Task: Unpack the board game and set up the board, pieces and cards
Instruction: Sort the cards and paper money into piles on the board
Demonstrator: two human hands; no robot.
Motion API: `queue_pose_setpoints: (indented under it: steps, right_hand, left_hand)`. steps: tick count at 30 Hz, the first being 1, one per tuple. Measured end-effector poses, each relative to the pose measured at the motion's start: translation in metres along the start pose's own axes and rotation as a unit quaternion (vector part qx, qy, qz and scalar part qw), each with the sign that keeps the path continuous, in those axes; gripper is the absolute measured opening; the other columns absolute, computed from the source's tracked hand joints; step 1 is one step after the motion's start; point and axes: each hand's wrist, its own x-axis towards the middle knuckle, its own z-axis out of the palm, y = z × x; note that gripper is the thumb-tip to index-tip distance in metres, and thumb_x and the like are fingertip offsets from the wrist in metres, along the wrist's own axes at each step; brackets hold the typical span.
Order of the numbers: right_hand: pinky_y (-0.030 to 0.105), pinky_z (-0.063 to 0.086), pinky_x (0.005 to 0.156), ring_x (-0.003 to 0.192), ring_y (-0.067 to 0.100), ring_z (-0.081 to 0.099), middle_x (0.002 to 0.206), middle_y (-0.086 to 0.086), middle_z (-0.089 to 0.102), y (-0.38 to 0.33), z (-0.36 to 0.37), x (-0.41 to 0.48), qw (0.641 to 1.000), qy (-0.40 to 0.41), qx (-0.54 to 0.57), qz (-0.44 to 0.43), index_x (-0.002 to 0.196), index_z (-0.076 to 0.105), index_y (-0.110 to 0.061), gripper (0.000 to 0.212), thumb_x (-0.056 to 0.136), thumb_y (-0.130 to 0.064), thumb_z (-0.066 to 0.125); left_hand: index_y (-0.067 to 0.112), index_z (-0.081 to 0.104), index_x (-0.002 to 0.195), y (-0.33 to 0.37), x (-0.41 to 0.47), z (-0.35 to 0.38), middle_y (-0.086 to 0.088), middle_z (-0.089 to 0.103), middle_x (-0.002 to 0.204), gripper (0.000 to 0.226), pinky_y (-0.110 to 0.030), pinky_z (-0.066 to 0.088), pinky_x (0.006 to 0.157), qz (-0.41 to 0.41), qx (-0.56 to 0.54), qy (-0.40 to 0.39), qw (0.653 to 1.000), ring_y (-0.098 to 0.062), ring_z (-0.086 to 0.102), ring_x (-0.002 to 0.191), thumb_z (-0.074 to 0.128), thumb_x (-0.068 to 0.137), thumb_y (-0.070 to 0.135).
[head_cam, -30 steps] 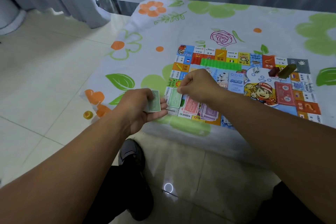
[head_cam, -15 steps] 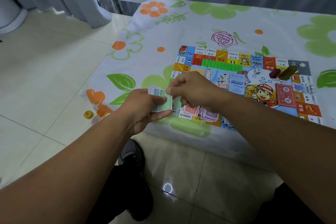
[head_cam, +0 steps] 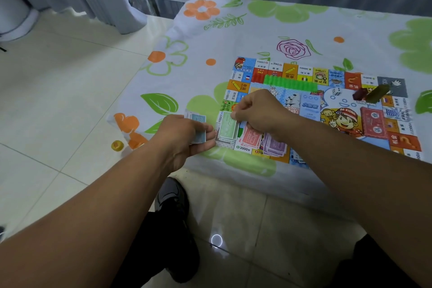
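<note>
Scene: I am looking down through the head camera at a game board lying flat on a floral tablecloth, centre right of the frame; pale floor tiles fill the left side
Left hand: lower centre-left, just off the board's near left corner; fingers and thumb are curled round a small stack of blue play-money notes, held above the cloth
Right hand: centre of the frame, over the board's near left part; its curled fingertips pinch the far edge of the top green note, which lies on more green notes
Money piles: three sit side by side along the board's near edge; green on the left, red notes in the middle, purple notes on the right
Green houses: one row of plastic pieces along the board's far side, above the right hand
Tokens: a dark red piece and an olive piece just beside each other, upper right of the board
Card deck: red-backed, on the board's right half
Shoe: dark, lower centre, on the tiles
</note>
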Motion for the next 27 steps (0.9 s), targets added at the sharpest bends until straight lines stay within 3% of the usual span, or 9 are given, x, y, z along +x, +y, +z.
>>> queue_pose_setpoints:
  steps: [2,7,12,16,23,27]
  right_hand:
    - [0.020,0.041,0.043,0.045,0.008,0.051,0.070,0.004,0.062,0.002,0.001,0.002,1.000,0.008,-0.007,-0.002,0.094,0.069,0.005,0.014,0.089,-0.007,0.074]
    - [0.029,0.045,0.060,0.064,0.010,0.055,0.080,0.003,0.064,0.002,-0.002,0.002,0.998,0.042,-0.031,-0.021,0.094,0.069,-0.002,0.011,0.086,-0.006,0.076]
    - [0.020,0.038,0.043,0.050,0.009,0.051,0.073,0.005,0.062,-0.004,-0.008,-0.009,0.999,0.004,0.007,-0.039,0.097,0.068,0.002,0.014,0.091,-0.010,0.071]
    - [0.024,0.038,0.042,0.051,0.014,0.052,0.090,0.013,0.074,-0.003,-0.017,-0.018,0.997,-0.043,0.047,-0.031,0.101,0.068,0.000,0.024,0.095,-0.024,0.069]
    - [0.024,0.039,0.043,0.048,0.010,0.054,0.063,-0.001,0.066,0.004,-0.038,-0.028,0.997,-0.039,0.045,-0.049,0.094,0.071,-0.002,0.011,0.089,-0.012,0.075]
    - [0.024,0.040,0.044,0.049,0.010,0.054,0.069,0.004,0.068,0.008,-0.051,-0.036,0.997,-0.032,0.042,-0.049,0.091,0.070,-0.003,0.010,0.089,-0.011,0.075]
  left_hand:
    - [-0.008,0.061,0.092,0.001,0.000,0.001,-0.023,0.070,0.095,0.006,-0.039,0.064,0.069,-0.012,-0.004,-0.008,1.000,-0.031,0.075,0.090,0.056,0.093,-0.006]
    - [-0.001,0.058,0.105,0.003,0.001,0.006,-0.021,0.073,0.097,0.019,-0.037,0.062,0.061,-0.027,-0.024,-0.015,0.999,-0.027,0.075,0.076,0.047,0.089,-0.002]
    - [-0.006,0.059,0.105,0.002,-0.005,0.016,-0.021,0.071,0.096,0.021,-0.041,0.063,0.070,-0.010,-0.032,-0.059,0.998,-0.028,0.074,0.080,0.042,0.093,-0.010]
    - [-0.005,0.062,0.112,0.001,-0.006,0.027,-0.019,0.073,0.097,0.023,-0.037,0.063,0.064,0.008,-0.021,-0.087,0.996,-0.025,0.075,0.076,0.051,0.094,-0.012]
    - [0.000,0.066,0.112,-0.002,-0.011,0.047,-0.018,0.074,0.103,0.024,-0.032,0.061,0.063,0.014,0.004,-0.118,0.993,-0.025,0.074,0.078,0.061,0.091,-0.009]
    - [-0.001,0.065,0.117,-0.004,-0.012,0.058,-0.019,0.073,0.108,0.027,-0.033,0.062,0.064,0.012,0.010,-0.123,0.992,-0.028,0.075,0.084,0.063,0.091,-0.007]
